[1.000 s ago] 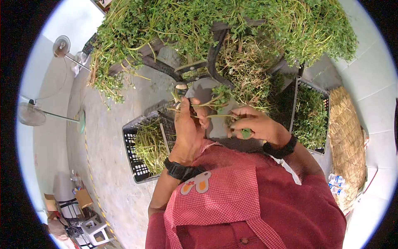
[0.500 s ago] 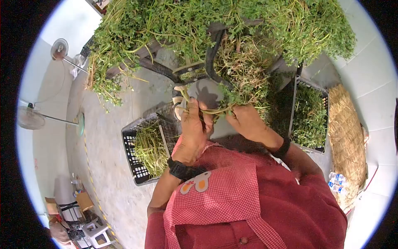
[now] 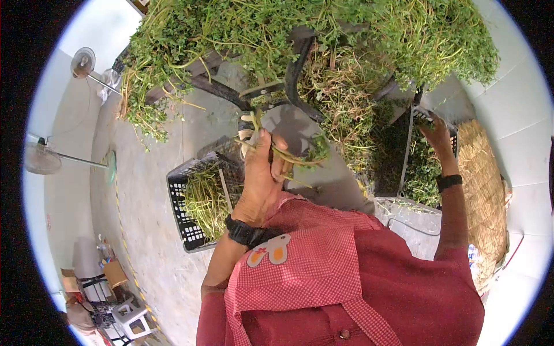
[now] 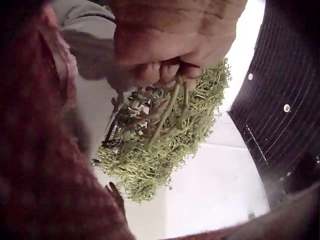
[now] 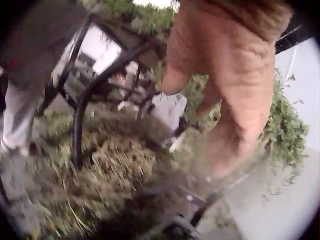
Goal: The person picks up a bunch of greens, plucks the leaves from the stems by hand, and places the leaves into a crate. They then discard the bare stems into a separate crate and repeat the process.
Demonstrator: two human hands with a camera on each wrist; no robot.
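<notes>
My left hand (image 3: 261, 181) grips a few green leafy stems (image 3: 300, 160) in front of the apron, their leafy tips pointing right. From below the curled fingers, the stems (image 4: 166, 116) stick out in the left wrist view. Out to the right, my right hand (image 3: 437, 137) hangs over the far end of a black crate (image 3: 407, 151) of loose greens. Its fingers are apart and hang downward in the right wrist view, the thumb separate from them, with no stem visible between them. A large heap of leafy greens (image 3: 271, 40) covers the table ahead.
A black crate (image 3: 179, 199) of trimmed stems stands on the floor at left. Under the table lies a pile of withered plant scraps (image 3: 346, 95) beside the dark table legs (image 3: 292, 75). A straw roll (image 3: 482, 190) leans by the right wall, and fans (image 3: 43, 157) stand at left.
My right hand has left the stems by my left hand and swung right, over the crate, its fingers now apart. The left hand keeps its hold in nearly the same place.
</notes>
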